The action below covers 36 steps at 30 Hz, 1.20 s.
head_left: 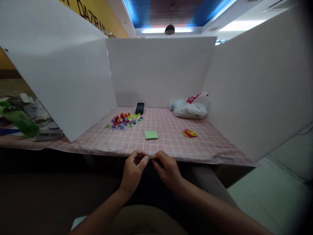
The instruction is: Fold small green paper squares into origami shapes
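Observation:
At the table's front edge, my left hand (134, 168) and my right hand (167, 168) meet fingertip to fingertip. Both pinch a small green piece of folded paper (150, 157), mostly hidden by the fingers. Just beyond them lies a stack of light green paper sheets (151, 134), with a yellow edge showing underneath. Farther left, several small folded paper figures (122, 121) in red, orange, yellow, purple and green are spread in a group.
A pink checked cloth (168, 122) covers the table, with white panels (161, 71) on three sides. A black phone (140, 108) lies at the back. Right of it are a white plastic bag (192, 108) and red and yellow cut-outs (189, 133). A green bottle (21, 119) lies outside the left panel.

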{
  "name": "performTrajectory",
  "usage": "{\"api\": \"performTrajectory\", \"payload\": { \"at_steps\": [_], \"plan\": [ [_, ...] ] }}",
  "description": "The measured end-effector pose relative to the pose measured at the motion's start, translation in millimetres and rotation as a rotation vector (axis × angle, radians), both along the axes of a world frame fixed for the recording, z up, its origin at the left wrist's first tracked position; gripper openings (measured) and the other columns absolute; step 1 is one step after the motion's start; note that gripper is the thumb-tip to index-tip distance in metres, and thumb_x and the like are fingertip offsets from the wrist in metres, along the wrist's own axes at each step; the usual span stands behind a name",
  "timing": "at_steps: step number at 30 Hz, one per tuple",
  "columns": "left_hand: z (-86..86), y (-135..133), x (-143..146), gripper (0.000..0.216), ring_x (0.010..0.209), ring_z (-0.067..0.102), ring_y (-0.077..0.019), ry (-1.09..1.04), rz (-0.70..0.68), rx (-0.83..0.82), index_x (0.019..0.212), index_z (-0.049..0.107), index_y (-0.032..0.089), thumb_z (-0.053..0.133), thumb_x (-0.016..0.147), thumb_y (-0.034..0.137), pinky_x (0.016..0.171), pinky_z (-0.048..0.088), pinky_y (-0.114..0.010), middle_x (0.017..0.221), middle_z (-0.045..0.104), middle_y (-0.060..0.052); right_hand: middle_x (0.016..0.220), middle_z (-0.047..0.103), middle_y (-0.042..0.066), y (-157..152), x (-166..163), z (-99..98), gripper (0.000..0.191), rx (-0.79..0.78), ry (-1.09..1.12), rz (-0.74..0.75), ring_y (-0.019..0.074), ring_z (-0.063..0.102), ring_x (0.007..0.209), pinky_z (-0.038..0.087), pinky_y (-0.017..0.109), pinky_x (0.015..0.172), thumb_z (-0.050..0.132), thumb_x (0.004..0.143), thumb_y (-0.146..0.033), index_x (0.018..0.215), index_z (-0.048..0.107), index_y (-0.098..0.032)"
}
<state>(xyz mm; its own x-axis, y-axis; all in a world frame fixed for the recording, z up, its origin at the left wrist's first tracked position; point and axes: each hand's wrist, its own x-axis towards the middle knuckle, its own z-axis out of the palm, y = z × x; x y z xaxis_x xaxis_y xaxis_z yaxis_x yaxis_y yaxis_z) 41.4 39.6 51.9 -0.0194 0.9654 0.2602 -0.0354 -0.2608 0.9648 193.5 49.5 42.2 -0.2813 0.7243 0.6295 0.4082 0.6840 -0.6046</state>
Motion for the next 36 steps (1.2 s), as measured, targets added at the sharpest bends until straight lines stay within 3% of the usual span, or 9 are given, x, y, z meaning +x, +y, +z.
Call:
{"api": "performTrajectory", "payload": {
  "at_steps": [9, 20, 27, 36],
  "plan": [
    [-2.1, 0.1, -0.9, 0.009, 0.078, 0.06, -0.018, 0.005, 0.004, -0.02, 0.081, 0.061, 0.017, 0.062, 0.081, 0.026, 0.076, 0.048, -0.03, 0.077, 0.063, -0.002, 0.078, 0.058, 0.004, 1.1, 0.8, -3.8, 0.011, 0.053, -0.032, 0.009, 0.017, 0.056, 0.071, 0.044, 0.028, 0.065, 0.048, 0.089, -0.012, 0.084, 0.053, -0.02],
    [-4.0, -0.5, 0.0, 0.009, 0.081, 0.057, -0.0168, -0.085, -0.027, -0.077, 0.076, 0.059, 0.016, 0.06, 0.08, 0.024, 0.075, 0.05, -0.029, 0.082, 0.062, -0.002, 0.073, 0.059, 0.002, 1.9, -0.4, -4.7, 0.008, -0.059, 0.089, -0.025, 0.0152, 0.057, 0.067, 0.043, 0.027, 0.063, 0.052, 0.086, -0.014, 0.081, 0.056, -0.019],
    [-5.7, 2.1, -1.2, 0.017, 0.074, 0.054, -0.0153, 0.05, 0.034, -0.044, 0.079, 0.06, 0.016, 0.061, 0.083, 0.033, 0.071, 0.046, -0.027, 0.075, 0.059, 0.0, 0.075, 0.056, 0.003, 2.0, -0.1, -7.8, 0.012, 0.086, 0.006, 0.012, 0.0154, 0.054, 0.068, 0.042, 0.027, 0.063, 0.048, 0.087, -0.01, 0.081, 0.053, -0.018],
    [-5.8, 1.5, 0.4, 0.015, 0.073, 0.057, -0.0158, 0.085, 0.066, -0.029, 0.079, 0.061, 0.016, 0.06, 0.083, 0.031, 0.071, 0.045, -0.027, 0.076, 0.061, -0.001, 0.075, 0.057, 0.003, 3.1, 0.4, -8.1, 0.009, 0.054, 0.03, 0.001, 0.0153, 0.055, 0.068, 0.042, 0.026, 0.063, 0.05, 0.088, -0.011, 0.082, 0.053, -0.018]
  ]
}}
